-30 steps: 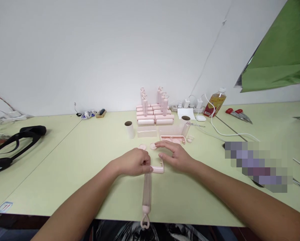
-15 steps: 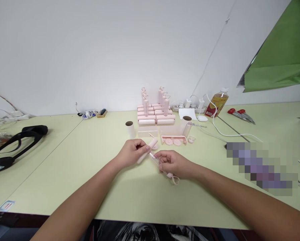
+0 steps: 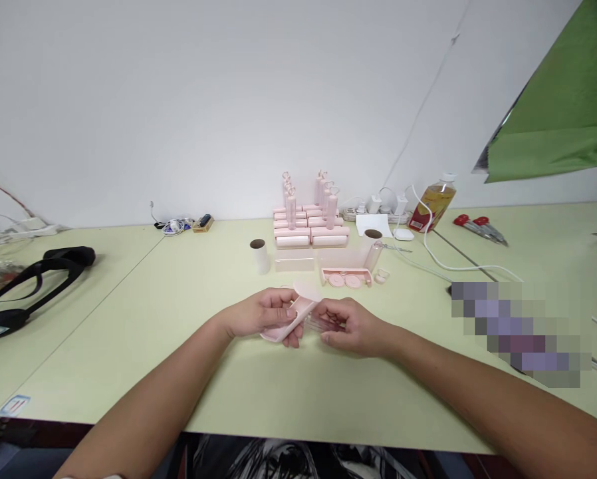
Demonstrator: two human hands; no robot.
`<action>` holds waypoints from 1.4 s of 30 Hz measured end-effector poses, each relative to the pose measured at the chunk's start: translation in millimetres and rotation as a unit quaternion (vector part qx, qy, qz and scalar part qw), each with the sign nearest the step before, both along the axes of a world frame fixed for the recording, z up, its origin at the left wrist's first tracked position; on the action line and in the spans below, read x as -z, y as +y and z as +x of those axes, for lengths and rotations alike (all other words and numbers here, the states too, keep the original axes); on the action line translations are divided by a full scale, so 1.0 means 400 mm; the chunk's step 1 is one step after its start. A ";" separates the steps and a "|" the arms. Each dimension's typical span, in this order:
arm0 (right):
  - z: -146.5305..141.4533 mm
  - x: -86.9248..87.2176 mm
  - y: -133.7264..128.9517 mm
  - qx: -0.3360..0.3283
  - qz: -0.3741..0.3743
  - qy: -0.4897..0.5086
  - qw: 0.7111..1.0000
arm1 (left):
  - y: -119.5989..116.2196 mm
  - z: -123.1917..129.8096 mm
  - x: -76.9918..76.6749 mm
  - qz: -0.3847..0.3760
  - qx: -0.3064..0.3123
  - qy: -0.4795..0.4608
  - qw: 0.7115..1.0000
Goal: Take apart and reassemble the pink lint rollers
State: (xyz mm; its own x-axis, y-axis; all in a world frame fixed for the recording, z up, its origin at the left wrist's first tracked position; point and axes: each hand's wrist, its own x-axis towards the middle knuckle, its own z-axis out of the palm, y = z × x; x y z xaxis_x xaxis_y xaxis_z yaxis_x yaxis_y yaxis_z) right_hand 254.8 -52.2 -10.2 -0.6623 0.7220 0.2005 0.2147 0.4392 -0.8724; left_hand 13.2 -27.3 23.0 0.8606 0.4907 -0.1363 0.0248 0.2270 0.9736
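My left hand (image 3: 263,313) is closed round a pink lint roller housing (image 3: 301,310), tilted with its hollow side showing. Against the housing's right side my right hand (image 3: 353,327) grips a clear lint roller handle (image 3: 323,323), partly covered by the fingers. Whether handle and housing are joined cannot be made out. Just beyond the hands lie another open pink housing (image 3: 326,271) with two round pink end caps (image 3: 352,281), a small heart-shaped piece (image 3: 382,275) and a clear cover (image 3: 294,261). A white paper roll (image 3: 259,257) stands to the left, a second roll (image 3: 373,235) to the right.
Several finished-looking pink lint rollers (image 3: 330,237) stand in rows near the wall. A drink bottle (image 3: 432,203), chargers with white cables (image 3: 428,249) and red-handled pliers (image 3: 479,229) sit at the right. A black strapped headset (image 3: 34,286) lies at the left.
The left hand has turned the pink housing so its hollow side shows. My right hand has shifted slightly right, and the handle's loop end is now hidden by it.
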 end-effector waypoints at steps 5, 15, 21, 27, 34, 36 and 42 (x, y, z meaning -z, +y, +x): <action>0.003 0.006 0.008 -0.007 0.043 -0.048 0.998 | -0.002 0.003 0.008 -0.035 0.043 -0.005 0.998; -0.003 -0.016 -0.006 0.006 0.071 -0.095 0.993 | -0.017 0.031 0.017 -0.006 0.066 -0.031 0.997; -0.013 -0.036 -0.011 0.002 0.074 -0.122 0.990 | -0.020 0.040 0.019 -0.007 0.045 -0.033 0.998; -0.010 -0.026 -0.007 -0.007 0.060 -0.116 0.991 | -0.022 0.044 0.013 0.014 0.023 -0.036 0.999; -0.006 -0.020 0.000 0.000 0.061 -0.099 0.993 | -0.025 0.047 0.019 0.020 -0.007 -0.038 0.999; -0.005 -0.018 -0.001 -0.002 0.067 -0.103 0.992 | -0.025 0.046 0.021 0.007 0.004 -0.036 0.999; -0.004 -0.019 -0.008 -0.037 0.051 -0.134 0.989 | -0.021 0.046 0.026 0.031 0.015 -0.001 0.999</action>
